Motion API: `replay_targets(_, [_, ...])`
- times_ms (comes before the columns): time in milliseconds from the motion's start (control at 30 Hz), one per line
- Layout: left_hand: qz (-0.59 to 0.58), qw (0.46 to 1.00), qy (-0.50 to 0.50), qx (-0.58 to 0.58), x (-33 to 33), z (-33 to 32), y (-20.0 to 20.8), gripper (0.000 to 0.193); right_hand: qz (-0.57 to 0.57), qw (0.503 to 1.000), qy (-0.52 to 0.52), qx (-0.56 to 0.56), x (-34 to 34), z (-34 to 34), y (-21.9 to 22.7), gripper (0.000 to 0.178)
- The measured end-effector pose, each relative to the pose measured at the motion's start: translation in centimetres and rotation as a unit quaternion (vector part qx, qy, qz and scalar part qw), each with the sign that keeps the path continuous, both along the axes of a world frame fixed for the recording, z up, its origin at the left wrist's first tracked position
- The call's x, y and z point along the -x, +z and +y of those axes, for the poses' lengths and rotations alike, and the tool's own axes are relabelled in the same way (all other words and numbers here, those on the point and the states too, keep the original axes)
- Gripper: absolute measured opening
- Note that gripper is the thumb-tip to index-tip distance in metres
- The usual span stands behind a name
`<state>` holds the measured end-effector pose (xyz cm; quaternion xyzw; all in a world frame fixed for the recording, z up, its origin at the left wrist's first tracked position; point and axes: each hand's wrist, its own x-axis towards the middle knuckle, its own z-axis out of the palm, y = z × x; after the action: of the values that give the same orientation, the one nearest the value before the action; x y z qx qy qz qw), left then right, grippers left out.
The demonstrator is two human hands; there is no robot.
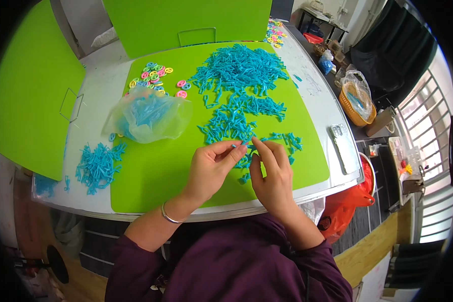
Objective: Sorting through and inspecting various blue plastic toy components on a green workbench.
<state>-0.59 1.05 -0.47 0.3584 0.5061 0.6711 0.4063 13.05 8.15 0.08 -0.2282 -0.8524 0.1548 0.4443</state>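
My left hand (209, 168) pinches a small blue plastic piece (243, 145) between thumb and index finger. Bent toward the same piece, my right hand (272, 176) has its fingertips at the piece's right end, and the two hands nearly meet. Just beyond and under the fingers lie loose blue plastic pieces (229, 123) of the same kind, narrow and forked. They trail back to a large heap of blue pieces (241, 65) on the green mat (156, 181). The exact shape of the held piece is partly hidden by my fingers.
Left on the mat is a translucent plastic bag (171, 118) of blue pieces, with colourful round rings (153, 75) behind it. A smaller blue pile (98, 166) lies on the white table (98, 95). A phone (342, 148) rests near the right edge. Green panels (186, 20) stand behind and left.
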Motion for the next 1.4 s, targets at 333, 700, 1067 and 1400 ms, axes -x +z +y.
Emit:
replay_targets(333, [-0.083,0.996,0.018,-0.022,-0.4,-0.1,1.2,0.021,-0.063,0.996,-0.054,-0.041,0.1,-0.3,0.2,0.050])
replay_targets(700, [-0.024,0.999,-0.009,-0.045,-0.1,-0.3,1.0,0.018,-0.019,0.999,-0.010,-0.024,0.1,0.0,-0.4,0.042])
replay_targets(1067, [0.177,0.982,-0.057,-0.044,0.5,-0.5,1.5,0.026,0.012,0.995,0.063,0.081,-0.8,-0.5,0.2,0.027])
replay_targets(1400, [0.226,0.967,0.112,0.038,3.7,-3.9,5.7,0.016,-0.013,0.997,-0.068,0.044,-3.8,3.2,-0.5,0.026])
